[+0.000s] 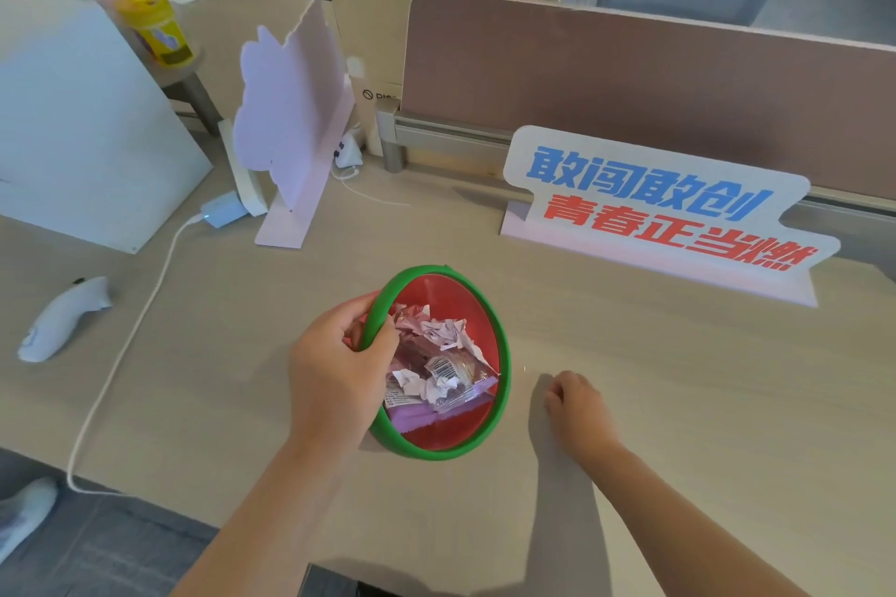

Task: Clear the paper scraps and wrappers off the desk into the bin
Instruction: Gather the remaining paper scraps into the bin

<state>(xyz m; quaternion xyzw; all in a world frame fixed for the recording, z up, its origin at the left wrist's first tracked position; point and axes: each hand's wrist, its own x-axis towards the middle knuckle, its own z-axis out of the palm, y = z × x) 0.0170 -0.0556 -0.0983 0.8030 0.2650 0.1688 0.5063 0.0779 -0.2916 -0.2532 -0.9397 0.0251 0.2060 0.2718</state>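
Just right of my left hand [339, 354], which grips its rim, the bin [502, 383] tilts, scraps [436, 368] inside. My right hand [577, 407] rests curled and empty on the counter [679, 378], beside the bin.

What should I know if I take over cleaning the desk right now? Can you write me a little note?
Left hand: gripping the green rim of the bin, holding it tilted so its red inside faces up.
Right hand: resting on the desk beside the bin, fingers curled; I cannot tell if it holds anything.
In the bin: crumpled paper scraps and clear wrappers, already collected.
Done: the desk near the bin shows no loose scraps.
Left: check under the right hand for a last bit, drop it in, then set the bin down.
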